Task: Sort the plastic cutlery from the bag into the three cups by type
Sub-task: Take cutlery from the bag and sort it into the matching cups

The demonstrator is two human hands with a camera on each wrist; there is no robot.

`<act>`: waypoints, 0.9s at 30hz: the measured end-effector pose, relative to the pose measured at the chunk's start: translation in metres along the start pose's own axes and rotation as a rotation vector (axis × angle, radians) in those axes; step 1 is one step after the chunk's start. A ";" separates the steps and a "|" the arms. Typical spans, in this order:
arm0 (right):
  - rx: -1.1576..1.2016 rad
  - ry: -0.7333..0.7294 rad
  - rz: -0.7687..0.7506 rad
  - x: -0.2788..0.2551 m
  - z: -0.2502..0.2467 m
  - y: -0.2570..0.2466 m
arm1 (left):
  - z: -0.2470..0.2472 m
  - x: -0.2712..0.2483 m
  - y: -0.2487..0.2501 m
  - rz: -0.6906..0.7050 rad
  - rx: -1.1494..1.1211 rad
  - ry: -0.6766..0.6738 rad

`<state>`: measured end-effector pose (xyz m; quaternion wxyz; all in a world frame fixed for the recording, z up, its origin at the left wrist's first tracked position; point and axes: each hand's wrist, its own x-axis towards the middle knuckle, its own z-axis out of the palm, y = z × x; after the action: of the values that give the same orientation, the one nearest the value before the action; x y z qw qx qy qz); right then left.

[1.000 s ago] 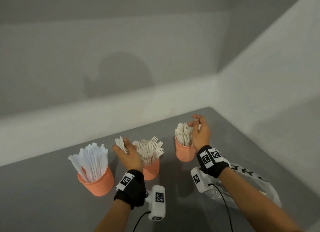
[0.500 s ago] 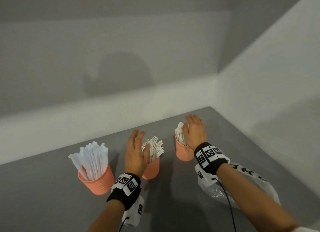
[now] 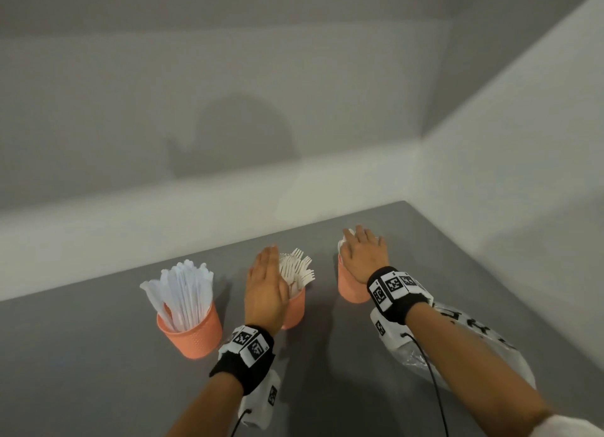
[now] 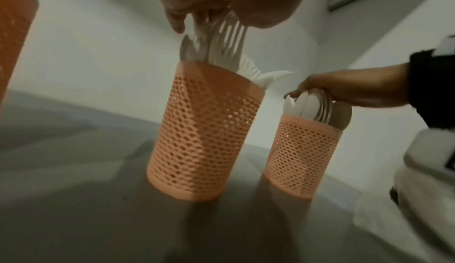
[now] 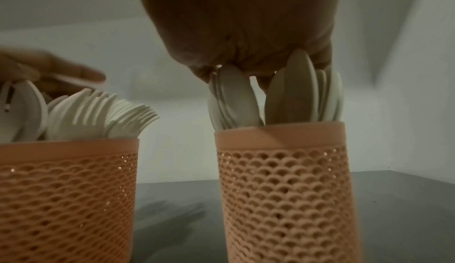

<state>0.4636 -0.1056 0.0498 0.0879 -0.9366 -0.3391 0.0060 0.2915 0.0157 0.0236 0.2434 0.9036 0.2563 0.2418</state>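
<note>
My flat, unclenched left hand [image 3: 265,292] presses the upright forks [image 3: 299,268] directly beneath it, while my equally flat right hand [image 3: 364,257] presses the spoons [image 5: 278,94] straight below.

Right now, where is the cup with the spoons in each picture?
Head: spoon cup, rightmost of three, under the right hand.
Left wrist: right of centre, smaller than the fork cup.
Right wrist: centre-right, large.
Shared landmark: the fork cup stands just left of it in every view.
</note>
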 end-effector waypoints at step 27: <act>-0.047 -0.127 -0.021 0.011 -0.001 0.000 | 0.017 0.015 0.032 -0.122 0.138 -0.217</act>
<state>0.4718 -0.0987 0.0514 0.0442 -0.9325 -0.3540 0.0567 0.3230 -0.0048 0.0333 0.2210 0.9219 0.2990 0.1092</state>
